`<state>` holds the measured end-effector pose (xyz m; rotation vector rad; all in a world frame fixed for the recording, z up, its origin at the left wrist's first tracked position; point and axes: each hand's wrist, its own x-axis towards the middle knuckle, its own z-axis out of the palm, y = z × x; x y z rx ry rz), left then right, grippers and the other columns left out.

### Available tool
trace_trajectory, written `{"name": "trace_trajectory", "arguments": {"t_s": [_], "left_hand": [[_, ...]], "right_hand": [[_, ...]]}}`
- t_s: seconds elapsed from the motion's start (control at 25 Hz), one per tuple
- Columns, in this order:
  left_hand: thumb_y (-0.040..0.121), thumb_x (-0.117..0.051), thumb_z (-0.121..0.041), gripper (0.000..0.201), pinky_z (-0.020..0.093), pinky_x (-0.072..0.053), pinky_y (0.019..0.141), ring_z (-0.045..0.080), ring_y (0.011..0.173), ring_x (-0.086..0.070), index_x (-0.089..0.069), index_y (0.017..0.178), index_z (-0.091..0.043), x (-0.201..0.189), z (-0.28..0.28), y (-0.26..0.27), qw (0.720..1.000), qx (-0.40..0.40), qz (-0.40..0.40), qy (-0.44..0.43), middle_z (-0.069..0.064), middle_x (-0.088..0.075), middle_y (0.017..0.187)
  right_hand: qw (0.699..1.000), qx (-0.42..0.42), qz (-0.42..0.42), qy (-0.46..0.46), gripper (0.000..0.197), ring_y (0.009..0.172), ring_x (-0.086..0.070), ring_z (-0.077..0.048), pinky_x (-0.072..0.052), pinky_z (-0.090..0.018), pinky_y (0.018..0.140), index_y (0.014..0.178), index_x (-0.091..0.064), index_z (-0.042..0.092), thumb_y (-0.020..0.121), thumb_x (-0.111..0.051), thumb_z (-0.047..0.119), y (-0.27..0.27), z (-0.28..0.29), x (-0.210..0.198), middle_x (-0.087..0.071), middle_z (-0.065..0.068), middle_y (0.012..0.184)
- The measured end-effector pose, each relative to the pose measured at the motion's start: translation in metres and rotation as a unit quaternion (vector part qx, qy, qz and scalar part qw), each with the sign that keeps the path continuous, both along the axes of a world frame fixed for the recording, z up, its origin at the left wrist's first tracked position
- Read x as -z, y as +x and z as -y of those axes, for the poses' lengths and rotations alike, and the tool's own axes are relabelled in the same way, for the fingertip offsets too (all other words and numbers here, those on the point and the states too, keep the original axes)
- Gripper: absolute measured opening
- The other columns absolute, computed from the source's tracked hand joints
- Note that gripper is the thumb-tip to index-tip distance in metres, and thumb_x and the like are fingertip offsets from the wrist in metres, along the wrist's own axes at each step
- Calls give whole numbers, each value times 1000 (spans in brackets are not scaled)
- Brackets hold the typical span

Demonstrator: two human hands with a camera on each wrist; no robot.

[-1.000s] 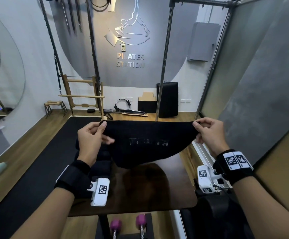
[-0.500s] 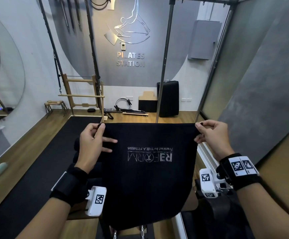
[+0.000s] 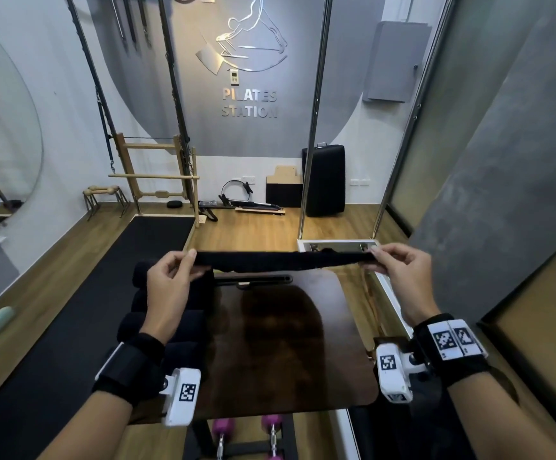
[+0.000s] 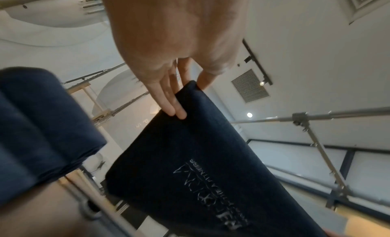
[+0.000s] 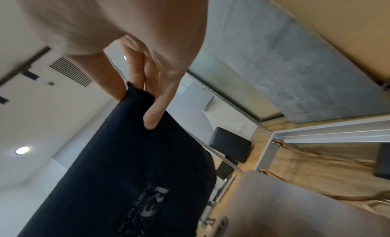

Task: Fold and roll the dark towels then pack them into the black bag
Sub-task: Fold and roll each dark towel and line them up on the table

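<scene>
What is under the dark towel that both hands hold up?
Under the towel, held in the air by the left hand and right hand, is the dark wooden table, bare there. Rolled towels lie at its left edge.

Both my arms reach forward, hands level and well apart. My left hand point(image 3: 170, 287) pinches with thumb over fingers; my right hand point(image 3: 399, 273) mirrors that grip, other fingers extended.

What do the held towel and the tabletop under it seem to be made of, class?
Towel: probably soft woven or terry cotton, matte black; it sags and shows a fuzzy weave, with a pale printed logo. Tabletop: dark wood or wood-look laminate, glossy; it reflects light, so which one is unclear.
</scene>
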<state>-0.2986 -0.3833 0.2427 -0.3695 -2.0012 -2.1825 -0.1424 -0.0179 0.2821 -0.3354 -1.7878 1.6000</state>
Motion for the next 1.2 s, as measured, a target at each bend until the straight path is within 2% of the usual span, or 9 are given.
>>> {"name": "trace_trajectory", "arguments": {"t_s": [0.24,0.36,0.44,0.52,0.6,0.76,0.84,1.04,1.2], "left_hand": [[108,-55,-39,55,42,-57,74,11,60,-68,-73,62,-16,91,10,44,953,-36,74,-293,0,-72,61],[106,-57,-38,59,46,-57,65,18,52,-65,-65,57,-7,119,10,67,910,16,82,-407,5,-66,52],[104,-57,-45,63,42,-54,60,22,55,-62,-57,53,-8,128,9,78,863,21,84,-497,4,-63,55],[102,-57,-49,63,39,-51,58,24,57,-60,-49,52,-12,128,4,79,838,19,65,-541,1,-57,54],[102,-59,-49,57,39,-53,58,22,59,-61,-49,57,-16,126,-10,71,846,26,45,-530,-1,-56,55],[100,-66,-43,22,41,-59,73,11,79,-68,-69,89,-25,122,-57,39,876,89,14,-473,-10,-70,83],[100,-69,-41,30,38,-57,93,14,107,-66,-68,121,-19,126,-81,21,867,140,-1,-479,-5,-70,115],[92,-72,-59,91,46,-26,128,18,159,-21,-28,165,-25,138,-131,-26,771,277,-12,-573,-5,-26,172],[83,-63,-81,115,64,13,125,17,159,24,3,168,-39,150,-153,-39,671,346,-25,-655,-12,18,175]], "right_hand": [[976,27,214,11,30,82,-76,-17,-58,-37,88,65,-80,12,95,-74,13,42,21,130,-79,-2,74],[948,6,316,34,37,61,-71,-6,-55,-21,62,60,-78,15,97,-73,17,66,27,172,-76,3,67],[934,-15,356,33,38,45,-63,-8,-50,-22,45,63,-76,12,99,-70,21,76,29,182,-75,-2,65],[927,-24,369,55,36,40,-55,-6,-46,-22,44,67,-75,11,100,-67,23,76,26,177,-74,-4,63],[929,-27,364,64,34,41,-54,-8,-45,-20,48,70,-74,9,101,-67,22,65,19,167,-74,-5,63],[943,-35,330,33,23,42,-51,-19,-43,-23,45,80,-74,0,99,-68,12,21,1,150,-74,-10,65],[944,-40,325,24,17,37,-47,-17,-41,-22,43,85,-72,-2,98,-67,7,-7,-8,147,-74,-14,67],[935,-45,351,16,6,35,-48,-18,-39,-23,39,95,-68,1,96,-64,-2,-87,-27,160,-71,-17,66],[909,-54,401,102,26,47,-55,-19,-46,-28,46,104,-70,21,92,-62,-1,-133,-33,177,-68,-12,69]]}}
